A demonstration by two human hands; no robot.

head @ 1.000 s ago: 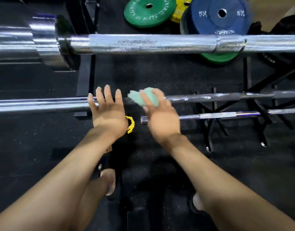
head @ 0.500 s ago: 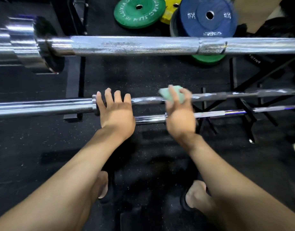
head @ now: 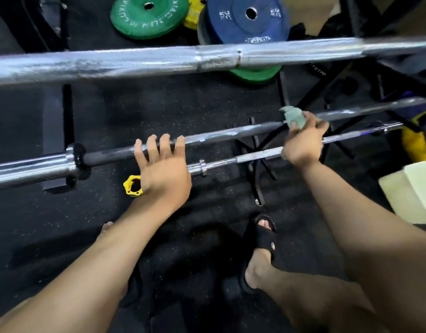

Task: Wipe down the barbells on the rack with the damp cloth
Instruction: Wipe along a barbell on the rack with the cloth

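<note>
Three barbells lie across the view. A thick chrome barbell (head: 159, 62) runs along the top. Below it is a darker middle barbell (head: 231, 133), and a thin lower barbell (head: 255, 156) sits just beneath that. My left hand (head: 162, 169) rests on the middle barbell with its fingers straight over the shaft, right of the collar. My right hand (head: 302, 143) grips a pale green cloth (head: 295, 117) wrapped on the middle barbell further right.
Green (head: 148, 16) and blue (head: 251, 19) weight plates lie on the black rubber floor behind the bars. A yellow collar clip (head: 131, 186) lies below my left hand. Black rack legs (head: 255, 169) stand under the bars. A pale foam block (head: 409, 191) sits at right.
My right hand has slid the cloth rightward along the middle barbell. The view has shifted right, and my left hand stays on the bar near the collar.
</note>
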